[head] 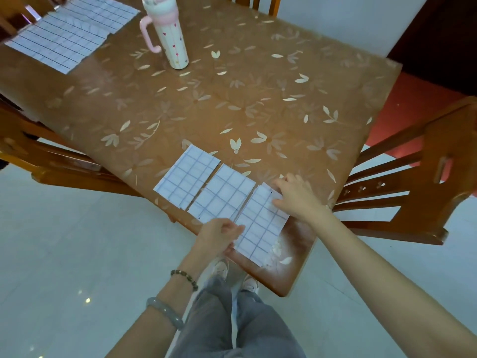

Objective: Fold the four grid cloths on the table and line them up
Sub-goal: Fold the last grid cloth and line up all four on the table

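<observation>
Three folded white grid cloths lie side by side along the table's near edge: the left one (187, 174), the middle one (223, 193) and the right one (260, 226). My left hand (220, 235) pinches the near left edge of the right cloth. My right hand (295, 196) rests with fingers spread on that cloth's far right corner, pressing it flat. An unfolded grid cloth (59, 41) lies spread at the table's far left corner, with more grid cloth (105, 10) behind it.
The brown floral-covered table (232, 99) carries a pink-handled tumbler (169, 34) at the back. Wooden chairs stand at the right (418, 182), the left (38, 156) and the far side. My legs and shoes (222, 270) are below the table's corner.
</observation>
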Motion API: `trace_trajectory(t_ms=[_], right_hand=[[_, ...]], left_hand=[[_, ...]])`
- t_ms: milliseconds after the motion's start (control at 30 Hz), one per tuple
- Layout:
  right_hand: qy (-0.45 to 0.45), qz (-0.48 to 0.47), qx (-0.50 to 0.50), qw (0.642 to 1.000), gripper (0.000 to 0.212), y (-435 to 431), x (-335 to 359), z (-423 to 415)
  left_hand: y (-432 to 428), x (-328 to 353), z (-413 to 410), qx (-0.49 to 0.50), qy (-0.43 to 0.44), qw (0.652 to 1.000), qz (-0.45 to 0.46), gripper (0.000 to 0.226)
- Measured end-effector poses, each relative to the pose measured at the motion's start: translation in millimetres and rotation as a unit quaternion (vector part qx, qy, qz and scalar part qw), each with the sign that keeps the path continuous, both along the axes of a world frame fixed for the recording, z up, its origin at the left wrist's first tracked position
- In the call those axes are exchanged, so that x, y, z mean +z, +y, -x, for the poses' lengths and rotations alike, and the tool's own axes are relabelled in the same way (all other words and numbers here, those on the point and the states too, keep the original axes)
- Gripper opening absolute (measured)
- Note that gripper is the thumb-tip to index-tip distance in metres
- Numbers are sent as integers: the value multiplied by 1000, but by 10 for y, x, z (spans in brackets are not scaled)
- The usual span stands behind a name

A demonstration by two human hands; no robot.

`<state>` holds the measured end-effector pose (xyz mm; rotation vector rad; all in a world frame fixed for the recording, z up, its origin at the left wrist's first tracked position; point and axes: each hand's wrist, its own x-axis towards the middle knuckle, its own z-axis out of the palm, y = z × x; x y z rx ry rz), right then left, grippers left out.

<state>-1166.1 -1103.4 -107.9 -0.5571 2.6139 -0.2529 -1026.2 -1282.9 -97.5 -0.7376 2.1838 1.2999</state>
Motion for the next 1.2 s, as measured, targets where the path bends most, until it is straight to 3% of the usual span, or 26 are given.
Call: trace_trajectory(t_ms=[67, 200, 300, 433, 567, 833, 1200], right_hand=[[-3, 17, 9, 1000, 47, -47, 255, -17], [-49, 186, -3, 981, 65, -242, 762, -148], [-99, 329, -36, 938, 78, -485, 1106, -303], [-171, 461, -65, 868, 86, -937, 1369, -473], [-207, 496, -28, 843, 90, -1497, 1493, -652], [-228, 504, 43, 832, 96, -3007, 1611, -1172], [-257, 488, 101, 828, 96, -5203, 1751, -1787]], left_hand=[[-196, 232, 81, 26, 79, 993, -80, 20], [-559, 584, 93, 46, 224, 966, -117, 66], [-813, 743, 18, 114, 294, 938, -144, 96], [-1174, 910, -192, 181, 361, 900, -166, 108], [-1630, 1073, -490, 205, 404, 880, -142, 109], [-2906, 1308, -1255, 217, 429, 877, -30, 113], [-4908, 1388, -2114, 283, 429, 857, -44, 121]])
